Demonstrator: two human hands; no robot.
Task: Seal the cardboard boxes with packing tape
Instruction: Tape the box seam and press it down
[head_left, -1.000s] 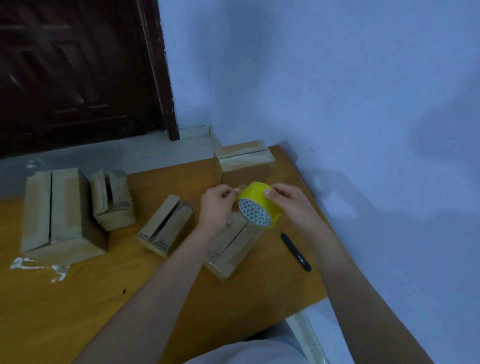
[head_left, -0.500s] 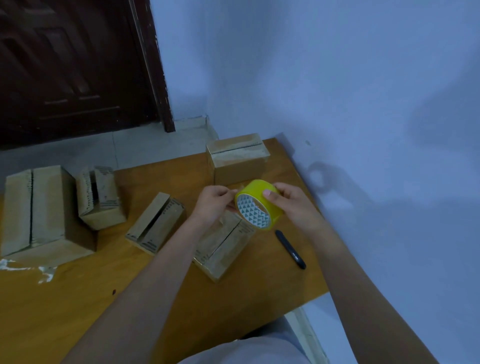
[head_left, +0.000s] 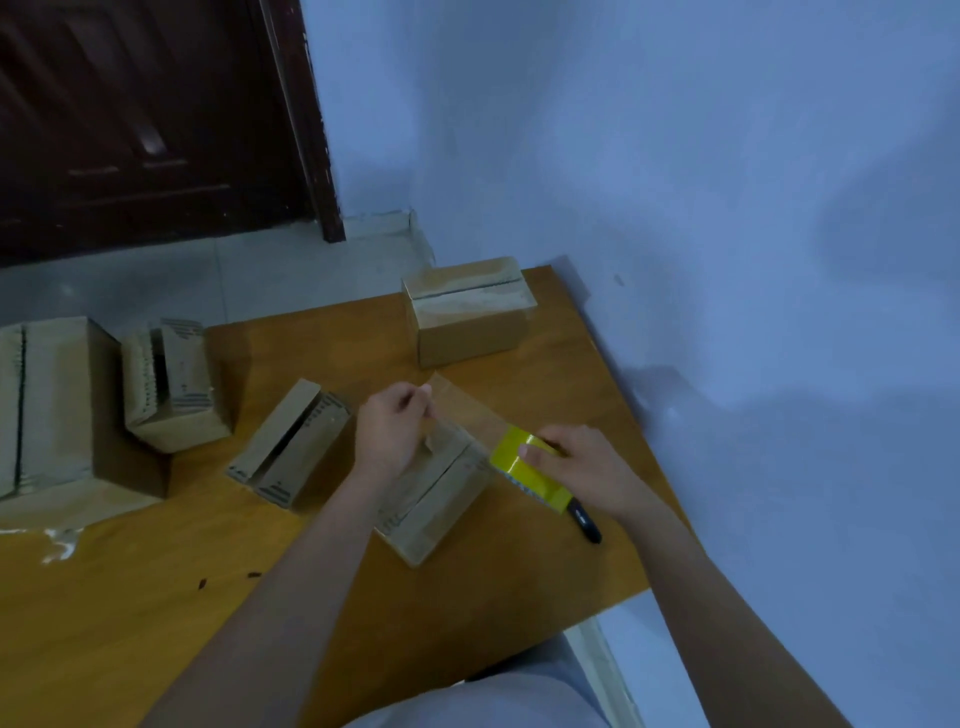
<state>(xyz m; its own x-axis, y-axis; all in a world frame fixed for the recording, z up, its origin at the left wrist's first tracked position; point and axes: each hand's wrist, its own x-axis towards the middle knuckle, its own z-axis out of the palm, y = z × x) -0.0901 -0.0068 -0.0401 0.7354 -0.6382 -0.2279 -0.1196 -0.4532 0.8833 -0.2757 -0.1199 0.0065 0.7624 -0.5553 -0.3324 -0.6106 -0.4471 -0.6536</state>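
Cardboard box (head_left: 436, 493) on tabletop (head_left: 156, 571) under both hands | left hand (head_left: 389, 431) pinching tape end (head_left: 457, 410) | right hand (head_left: 582, 462) gripping yellow roll (head_left: 524, 470) | risk: stretched strip twisting, sticking off-seam.

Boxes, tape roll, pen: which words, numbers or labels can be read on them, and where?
None can be read.
Boxes: dark print along the flap edges, too blurred.
Tape roll: plain yellow side, no text visible.
Pen: no marking legible.
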